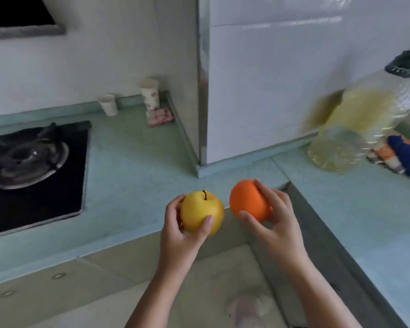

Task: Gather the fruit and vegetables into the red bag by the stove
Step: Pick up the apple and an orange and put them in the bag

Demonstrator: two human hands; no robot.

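Two fruits above the counter [133, 197] edge — left hand [179, 235] grips apple [199, 210], right hand [281, 224] grips orange [246, 200].

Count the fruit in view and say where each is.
2: a yellow apple in the left hand, an orange in the right hand. More may lie out of frame.

Only the person's arms and hands show. The left forearm [159, 287] and the right forearm [317, 292] enter at the bottom edge of the frame, both bare right down to that edge, slender and smooth. The left hand [180, 233] and right hand [279, 223], low in the middle, are bare too. The thumbnail [209, 219] is short and plain, and the right hand is slightly blurred.
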